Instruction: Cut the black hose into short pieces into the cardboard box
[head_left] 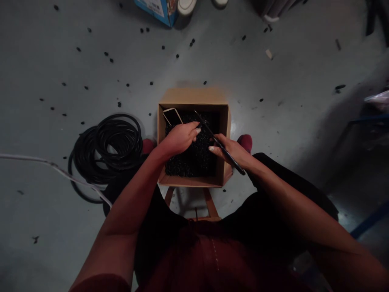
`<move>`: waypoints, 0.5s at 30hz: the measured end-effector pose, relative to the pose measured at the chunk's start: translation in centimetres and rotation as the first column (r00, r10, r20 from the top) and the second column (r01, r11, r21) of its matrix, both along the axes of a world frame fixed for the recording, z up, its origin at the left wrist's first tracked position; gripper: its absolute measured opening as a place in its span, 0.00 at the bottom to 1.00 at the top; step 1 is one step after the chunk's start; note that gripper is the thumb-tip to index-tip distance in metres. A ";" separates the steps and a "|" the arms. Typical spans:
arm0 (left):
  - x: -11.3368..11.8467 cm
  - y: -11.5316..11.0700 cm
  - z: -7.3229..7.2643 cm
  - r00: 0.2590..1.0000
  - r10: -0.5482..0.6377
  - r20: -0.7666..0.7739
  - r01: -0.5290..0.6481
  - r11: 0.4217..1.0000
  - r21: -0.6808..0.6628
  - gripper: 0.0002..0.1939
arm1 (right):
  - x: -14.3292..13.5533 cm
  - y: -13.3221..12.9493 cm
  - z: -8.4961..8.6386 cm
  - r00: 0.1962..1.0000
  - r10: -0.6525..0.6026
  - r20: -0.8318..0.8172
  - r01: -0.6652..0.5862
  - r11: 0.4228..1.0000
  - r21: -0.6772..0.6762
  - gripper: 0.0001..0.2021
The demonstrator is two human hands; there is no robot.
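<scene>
My right hand (229,149) is closed around a long, thin black tool (226,153), which slants from near my wrist toward the far side of the box. Its far end tapers, and its exact kind does not show. My left hand (184,136) is close to that tool's far part, thumb and fingers pressed together; whatever is between them is hidden. Both hands hover over an open cardboard box (194,181) holding a heap of small black pieces (185,166). In the box's far left corner leans a flat dark object with a pale rim (172,116), like a phone.
To the left lies a coil of black hose or cable (91,154), with a pale cord (57,168) crossing near it. Small black pieces are scattered over the grey floor (121,93). A blue box (158,12) and a light shoe (186,6) are at the far edge.
</scene>
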State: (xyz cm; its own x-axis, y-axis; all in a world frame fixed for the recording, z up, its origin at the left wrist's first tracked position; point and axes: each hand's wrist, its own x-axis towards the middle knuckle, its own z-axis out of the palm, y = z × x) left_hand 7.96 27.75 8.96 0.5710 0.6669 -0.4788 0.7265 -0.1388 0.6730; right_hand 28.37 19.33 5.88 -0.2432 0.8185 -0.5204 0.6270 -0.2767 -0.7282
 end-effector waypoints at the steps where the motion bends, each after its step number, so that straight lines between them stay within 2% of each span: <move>1: 0.0 0.0 0.0 1.000 0.002 0.004 -0.002 1.000 0.000 0.19 | -0.1 0.1 0.1 1.000 -0.002 0.014 0.002 1.000 -0.009 0.19; 9: 0.4 -0.2 0.1 0.999 0.041 -0.034 -0.042 0.999 -0.026 0.14 | -0.5 0.4 0.5 0.990 0.000 0.139 0.002 1.000 -0.010 0.15; 15: 0.3 -0.1 -0.1 0.989 -0.065 -0.135 0.064 0.998 -0.009 0.14 | -0.4 -0.3 -0.3 0.987 0.060 0.149 -0.060 0.998 0.000 0.10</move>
